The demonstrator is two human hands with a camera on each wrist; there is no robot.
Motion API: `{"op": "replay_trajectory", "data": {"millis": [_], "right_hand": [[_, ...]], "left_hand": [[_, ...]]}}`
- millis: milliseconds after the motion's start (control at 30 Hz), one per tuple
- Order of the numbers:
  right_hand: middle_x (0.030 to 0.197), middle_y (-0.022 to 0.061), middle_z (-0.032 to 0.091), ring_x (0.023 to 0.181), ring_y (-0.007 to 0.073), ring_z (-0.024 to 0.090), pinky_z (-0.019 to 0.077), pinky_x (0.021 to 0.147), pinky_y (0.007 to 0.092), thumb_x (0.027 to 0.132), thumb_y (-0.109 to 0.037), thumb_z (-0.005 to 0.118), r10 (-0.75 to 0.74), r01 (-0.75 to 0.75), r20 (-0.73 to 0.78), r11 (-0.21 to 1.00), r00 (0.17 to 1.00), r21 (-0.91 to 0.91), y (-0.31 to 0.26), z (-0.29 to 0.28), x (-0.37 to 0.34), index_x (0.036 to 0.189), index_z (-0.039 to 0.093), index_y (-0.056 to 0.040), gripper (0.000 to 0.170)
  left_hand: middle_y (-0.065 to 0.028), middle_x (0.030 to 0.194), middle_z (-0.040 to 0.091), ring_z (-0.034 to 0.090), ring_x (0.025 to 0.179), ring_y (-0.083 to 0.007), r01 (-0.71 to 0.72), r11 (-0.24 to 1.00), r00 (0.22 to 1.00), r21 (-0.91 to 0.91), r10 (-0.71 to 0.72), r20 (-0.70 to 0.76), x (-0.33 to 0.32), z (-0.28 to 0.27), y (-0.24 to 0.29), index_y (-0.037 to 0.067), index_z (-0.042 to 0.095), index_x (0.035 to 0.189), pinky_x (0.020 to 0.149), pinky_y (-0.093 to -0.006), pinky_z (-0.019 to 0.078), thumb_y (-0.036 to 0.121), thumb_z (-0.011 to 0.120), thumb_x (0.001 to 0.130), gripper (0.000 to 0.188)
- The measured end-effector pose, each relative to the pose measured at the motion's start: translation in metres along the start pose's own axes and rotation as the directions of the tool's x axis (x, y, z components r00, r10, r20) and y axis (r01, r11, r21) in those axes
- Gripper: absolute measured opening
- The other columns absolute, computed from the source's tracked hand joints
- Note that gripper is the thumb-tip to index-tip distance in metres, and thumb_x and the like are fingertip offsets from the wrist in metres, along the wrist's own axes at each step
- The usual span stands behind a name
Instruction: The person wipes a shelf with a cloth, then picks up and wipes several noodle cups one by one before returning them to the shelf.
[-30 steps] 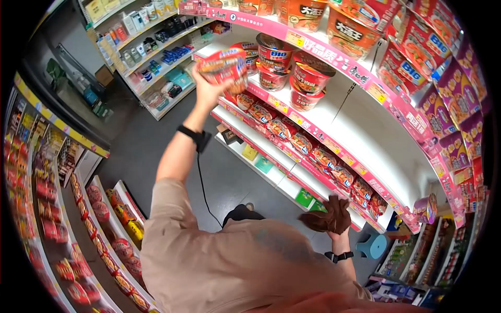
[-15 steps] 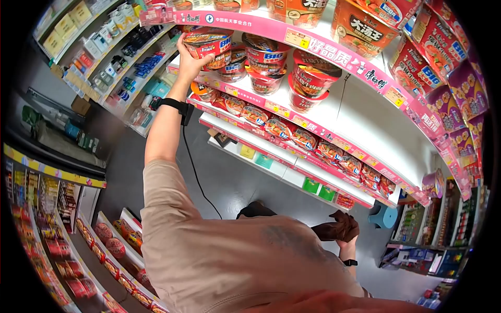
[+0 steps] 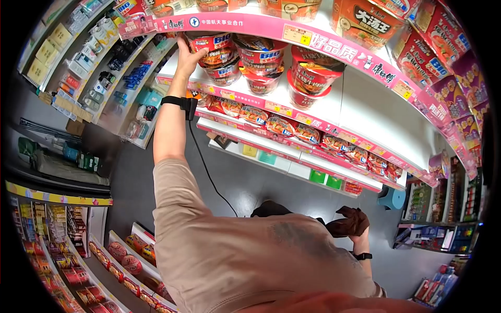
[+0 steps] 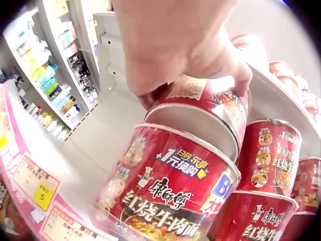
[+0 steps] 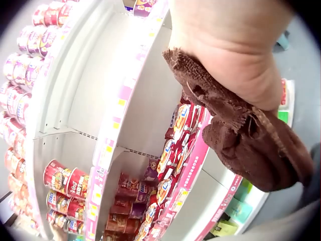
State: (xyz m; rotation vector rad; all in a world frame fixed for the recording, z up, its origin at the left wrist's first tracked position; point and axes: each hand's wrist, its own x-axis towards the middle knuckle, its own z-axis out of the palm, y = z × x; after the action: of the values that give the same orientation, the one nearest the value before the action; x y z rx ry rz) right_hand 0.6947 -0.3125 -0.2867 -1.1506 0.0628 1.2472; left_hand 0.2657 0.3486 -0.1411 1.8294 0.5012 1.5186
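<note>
My left hand [image 3: 189, 58] grips a red noodle cup [image 3: 213, 51] at the left end of the shelf, above another red cup [image 3: 224, 74]. From the left wrist, the hand [image 4: 185, 55] has its fingers and thumb round a tilted cup [image 4: 228, 108]; a large red cup [image 4: 165, 175] stands in front of it, and whether they touch cannot be told. Stacked cups [image 4: 271, 155] stand beside them. Low at my right side, my right hand [image 3: 360, 239] holds a bunched brown cloth [image 3: 348, 221], which hangs from the hand [image 5: 241, 65] in the right wrist view.
The pink-edged shelf above [image 3: 261, 27] crosses over the cups. More stacked cups [image 3: 313, 73] stand to the right, with packaged noodles [image 3: 279, 125] lower down. A blue stool [image 3: 392, 198] stands at the right; a black cable [image 3: 206, 156] hangs from my left wrist.
My left hand has carried the cup from over the aisle to the left end of the shelf, under the upper shelf's edge. The right hand still holds the cloth, farther right in view.
</note>
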Motion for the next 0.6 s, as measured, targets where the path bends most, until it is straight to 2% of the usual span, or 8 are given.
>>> {"op": "replay_trajectory", "data": {"millis": [133, 200, 267, 367, 433, 467, 567, 600], "right_hand": [[0.123, 0.0229, 0.061, 0.113, 0.0334, 0.059, 0.0491, 0.097, 0.041, 0.102, -0.032, 0.04, 0.144, -0.22, 0.27, 0.935, 0.952, 0.278, 0.006, -0.053, 0.019, 0.118, 0.053, 0.006, 0.042], [0.129, 0.0234, 0.059, 0.122, 0.0335, 0.056, 0.0473, 0.103, 0.0415, 0.103, -0.032, 0.039, 0.197, -0.359, 0.511, 0.902, 0.836, 0.24, 0.0, -0.054, 0.025, 0.121, 0.052, 0.0052, 0.044], [0.133, 0.0232, 0.057, 0.127, 0.0333, 0.053, 0.0463, 0.105, 0.0417, 0.103, -0.032, 0.037, 0.203, -0.343, 0.501, 0.917, 0.841, 0.205, 0.001, -0.056, 0.028, 0.123, 0.052, 0.0046, 0.045], [0.135, 0.0206, 0.057, 0.13, 0.0312, 0.051, 0.0465, 0.105, 0.0412, 0.102, -0.033, 0.037, 0.14, -0.166, 0.205, 0.979, 0.969, 0.115, 0.007, -0.065, 0.025, 0.126, 0.052, 0.0031, 0.046], [0.136, 0.0173, 0.057, 0.131, 0.028, 0.05, 0.0468, 0.105, 0.0405, 0.101, -0.035, 0.039, 0.112, -0.118, 0.139, 0.992, 0.984, 0.034, 0.008, -0.065, 0.024, 0.13, 0.052, 0.001, 0.048], [0.136, 0.0118, 0.06, 0.131, 0.0243, 0.051, 0.0429, 0.11, 0.0398, 0.099, -0.036, 0.043, 0.087, -0.046, 0.261, 0.986, 0.962, -0.16, 0.01, -0.071, 0.022, 0.139, 0.05, -0.0082, 0.049], [0.135, 0.0024, 0.063, 0.126, 0.0164, 0.056, 0.039, 0.112, 0.0329, 0.095, -0.038, 0.057, 0.074, -0.103, 0.206, 0.986, 0.976, 0.133, 0.024, -0.114, 0.041, 0.13, 0.061, -0.0088, 0.046], [0.125, 0.008, 0.066, 0.117, 0.0219, 0.06, 0.0439, 0.106, 0.0379, 0.098, -0.034, 0.052, 0.04, -0.063, 0.156, 0.987, 0.987, 0.148, 0.019, -0.111, 0.034, 0.124, 0.061, -0.0046, 0.041]], "left_hand": [[-0.0184, 0.148, 0.035, 0.036, 0.139, -0.0283, 0.046, 0.998, 0.998, -0.037, -0.047, -0.033, -0.006, 0.003, 0.004, 0.003, 0.008, 0.154, 0.116, -0.0408, 0.0316, 0.013, 0.078, 0.079, 0.103], [-0.0185, 0.147, 0.036, 0.037, 0.138, -0.0286, 0.016, 0.999, 0.999, -0.029, -0.017, -0.041, -0.007, 0.005, 0.005, 0.002, 0.008, 0.154, 0.115, -0.0411, 0.0326, 0.016, 0.08, 0.078, 0.106], [-0.0188, 0.147, 0.036, 0.038, 0.137, -0.0289, -0.017, 1.0, 0.999, 0.02, 0.018, -0.051, -0.008, 0.01, 0.006, 0.001, 0.009, 0.153, 0.114, -0.0413, 0.0339, 0.02, 0.084, 0.075, 0.11], [-0.0206, 0.146, 0.037, 0.039, 0.136, -0.0269, -0.04, 0.984, 0.994, 0.175, 0.056, -0.091, -0.014, 0.023, 0.006, -0.002, 0.012, 0.152, 0.112, -0.0422, 0.0368, 0.033, 0.093, 0.066, 0.124], [-0.0195, 0.152, 0.031, 0.037, 0.138, -0.0237, 0.323, 0.914, 0.944, 0.245, -0.292, -0.156, -0.017, 0.023, 0.034, 0.001, 0.003, 0.156, 0.112, -0.0416, 0.0375, 0.027, 0.089, 0.073, 0.123], [-0.0193, 0.154, 0.029, 0.035, 0.139, -0.024, 0.314, 0.891, 0.949, 0.328, -0.283, -0.138, -0.016, 0.014, 0.026, 0.001, 0.004, 0.157, 0.113, -0.0413, 0.0353, 0.027, 0.088, 0.074, 0.121], [-0.0188, 0.158, 0.022, 0.031, 0.143, -0.0249, 0.097, 0.905, 0.995, 0.414, -0.091, -0.033, -0.011, -0.022, -0.008, 0.0, 0.004, 0.157, 0.116, -0.0404, 0.0288, 0.029, 0.083, 0.08, 0.114], [-0.0187, 0.16, 0.019, 0.029, 0.144, -0.0252, 0.074, 0.904, 0.997, 0.42, -0.073, -0.018, -0.007, -0.03, -0.019, -0.001, 0.004, 0.158, 0.117, -0.0401, 0.0266, 0.03, 0.081, 0.082, 0.112]]}}
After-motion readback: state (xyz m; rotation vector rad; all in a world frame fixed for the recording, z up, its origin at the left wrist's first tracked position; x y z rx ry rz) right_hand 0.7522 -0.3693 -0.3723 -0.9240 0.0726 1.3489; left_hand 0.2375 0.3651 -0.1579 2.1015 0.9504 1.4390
